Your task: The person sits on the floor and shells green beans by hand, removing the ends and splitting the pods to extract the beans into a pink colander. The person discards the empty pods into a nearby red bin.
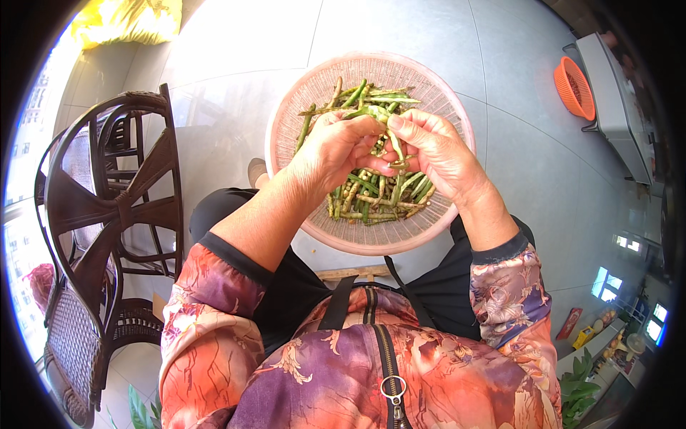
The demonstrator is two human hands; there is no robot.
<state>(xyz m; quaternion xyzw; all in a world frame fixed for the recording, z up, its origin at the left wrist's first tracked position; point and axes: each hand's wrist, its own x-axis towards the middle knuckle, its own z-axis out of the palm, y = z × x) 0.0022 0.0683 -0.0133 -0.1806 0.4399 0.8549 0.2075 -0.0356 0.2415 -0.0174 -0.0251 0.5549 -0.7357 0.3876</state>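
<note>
A round pink plastic basket [370, 248] stands low between my knees, with several green and brownish bean pods [370, 201] piled in it. Above the pile, my left hand [340, 147] and my right hand [442, 153] meet, thumbs and fingertips close together. Between them they grip a green bean pod [378, 111] that looks split along its length, its pale inside facing up. A strip of pod [395, 143] hangs down between the fingers. What lies under my palms is hidden.
Dark rattan chairs [120, 209] stand at the left, a yellow bag [128, 21] at the upper left. An orange plastic basket [573, 88] is at the right, beside a pale cabinet-like piece [616, 112]. Leafy plants [579, 383] show low in view. Grey tiles [396, 32] cover the floor.
</note>
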